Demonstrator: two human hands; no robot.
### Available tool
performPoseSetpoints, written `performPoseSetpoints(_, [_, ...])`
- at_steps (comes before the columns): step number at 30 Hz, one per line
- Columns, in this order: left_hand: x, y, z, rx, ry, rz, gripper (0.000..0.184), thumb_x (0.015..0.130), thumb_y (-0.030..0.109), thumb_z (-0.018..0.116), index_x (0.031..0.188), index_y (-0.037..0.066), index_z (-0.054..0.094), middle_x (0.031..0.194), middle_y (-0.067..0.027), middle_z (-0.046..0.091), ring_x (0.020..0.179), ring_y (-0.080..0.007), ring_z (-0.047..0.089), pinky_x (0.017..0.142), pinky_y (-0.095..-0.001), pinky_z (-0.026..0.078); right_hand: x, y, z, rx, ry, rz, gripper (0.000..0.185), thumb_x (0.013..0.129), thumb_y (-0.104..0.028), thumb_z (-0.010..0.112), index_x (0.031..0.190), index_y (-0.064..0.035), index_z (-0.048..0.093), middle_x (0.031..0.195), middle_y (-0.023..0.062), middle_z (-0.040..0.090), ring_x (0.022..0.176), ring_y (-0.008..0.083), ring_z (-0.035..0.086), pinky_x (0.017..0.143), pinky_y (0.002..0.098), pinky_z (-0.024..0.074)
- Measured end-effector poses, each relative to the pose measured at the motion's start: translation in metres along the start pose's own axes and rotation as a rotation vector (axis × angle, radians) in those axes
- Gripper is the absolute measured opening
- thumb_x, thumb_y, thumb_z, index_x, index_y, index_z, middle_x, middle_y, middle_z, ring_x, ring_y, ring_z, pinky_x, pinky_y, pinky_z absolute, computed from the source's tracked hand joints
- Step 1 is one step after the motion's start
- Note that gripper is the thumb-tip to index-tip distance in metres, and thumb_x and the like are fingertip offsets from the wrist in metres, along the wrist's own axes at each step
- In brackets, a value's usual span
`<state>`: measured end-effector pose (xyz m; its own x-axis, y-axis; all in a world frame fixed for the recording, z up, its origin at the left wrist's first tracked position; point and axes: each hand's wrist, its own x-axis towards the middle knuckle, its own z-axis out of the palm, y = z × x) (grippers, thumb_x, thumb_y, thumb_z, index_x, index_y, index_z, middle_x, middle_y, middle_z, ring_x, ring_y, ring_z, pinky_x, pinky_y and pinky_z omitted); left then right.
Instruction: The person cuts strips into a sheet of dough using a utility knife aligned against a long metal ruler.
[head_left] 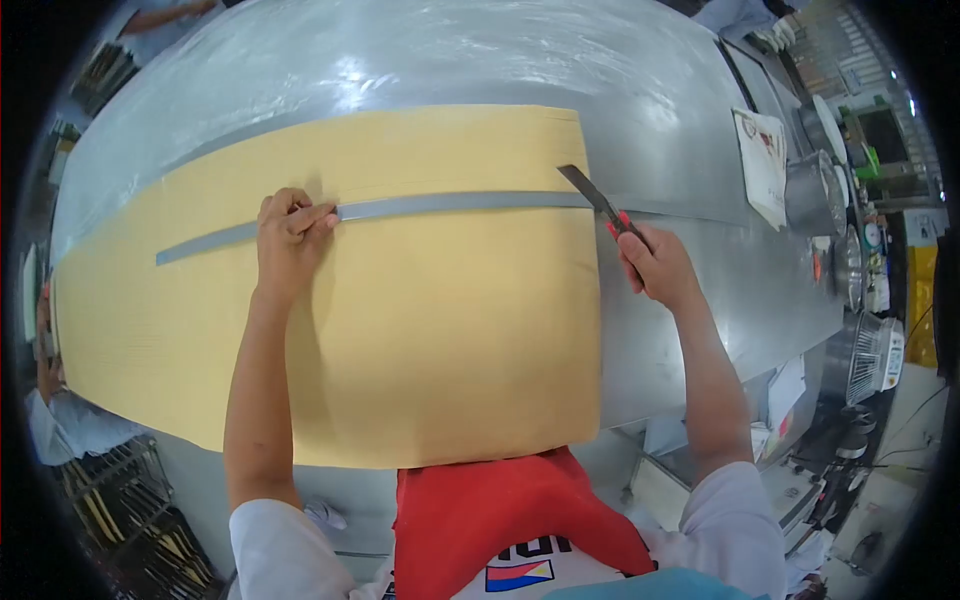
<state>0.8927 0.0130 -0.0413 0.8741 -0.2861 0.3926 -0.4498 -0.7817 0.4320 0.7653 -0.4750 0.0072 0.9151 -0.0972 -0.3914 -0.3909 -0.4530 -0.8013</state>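
Observation:
A large yellow sheet, or a stack of sheets with fine lines along its edges, lies across a metal table. On it rests a long thin metal ruler, running left to right. The curled fingers of my left hand grip and press the ruler left of its middle. In my right hand is a utility knife with a red and black handle and a long dark blade. The blade points up and left, over the ruler near the sheet's right edge; whether it touches cannot be told.
The shiny metal table extends beyond the sheet. At its right stand a metal pot and a printed paper. A rack of trays is at lower left. Other people's sleeves and arms show at the far edges.

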Motion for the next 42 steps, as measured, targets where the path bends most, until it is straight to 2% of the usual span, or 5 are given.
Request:
performPoseSetpoints(8, [-0.003,0.003,0.003,0.167,0.061,0.070,0.009,0.081,0.021,0.085,0.086,0.015,0.081,0.085,-0.0025,0.069,0.086,-0.0281,0.064,0.074,-0.0446,0.052,-0.002,0.008,-0.010,-0.172,0.009,-0.032,0.048,0.098,-0.049,0.075,0.111,-0.0036,0.065,0.082,0.0035,0.063,0.065,0.0168,0.061,0.061,0.0337,0.0512])
performPoseSetpoints(12, [-0.020,-0.004,0.013,0.167,0.147,0.115,0.007,0.085,0.018,0.078,0.080,0.013,0.075,0.084,-0.0038,0.069,0.086,-0.0300,0.068,0.075,-0.0457,0.056,0.049,0.057,-0.043,-0.573,0.299,-0.576,0.066,0.085,-0.027,0.085,0.142,-0.0049,0.062,0.113,0.0119,0.068,0.099,0.0283,0.066,0.089,0.0395,0.0540])
performPoseSetpoints(21, [-0.011,-0.027,-0.001,-0.041,0.046,0.082,0.014,0.087,0.020,0.085,0.099,0.017,0.080,0.103,-0.0011,0.066,0.106,-0.0272,0.061,0.101,-0.0463,0.046,0.104,0.093,-0.069,-0.761,0.258,-0.251,0.043,0.080,-0.010,0.082,0.120,-0.0056,0.069,0.110,0.0183,0.072,0.102,0.0404,0.068,0.093,0.0480,0.0525])
performPoseSetpoints(30, [0.008,-0.020,0.021,0.127,-0.012,0.263,0.018,0.093,0.020,0.076,0.107,0.011,0.068,0.106,-0.0076,0.059,0.104,-0.0303,0.056,0.093,-0.0467,0.044,0.112,0.112,-0.096,-0.694,0.260,-0.511,0.039,0.082,-0.011,0.081,0.120,-0.0060,0.073,0.095,0.0124,0.073,0.080,0.0305,0.066,0.080,0.0407,0.0535])
performPoseSetpoints(42, [0.002,0.035,0.031,0.119,-0.058,0.250,0.021,0.091,0.021,0.079,0.104,0.009,0.068,0.107,-0.0077,0.059,0.103,-0.0299,0.056,0.092,-0.0448,0.046,0.099,0.148,-0.145,-0.876,0.295,-0.464,0.042,0.082,-0.018,0.082,0.122,-0.0052,0.073,0.113,0.0194,0.075,0.101,0.0410,0.071,0.092,0.0472,0.0546])
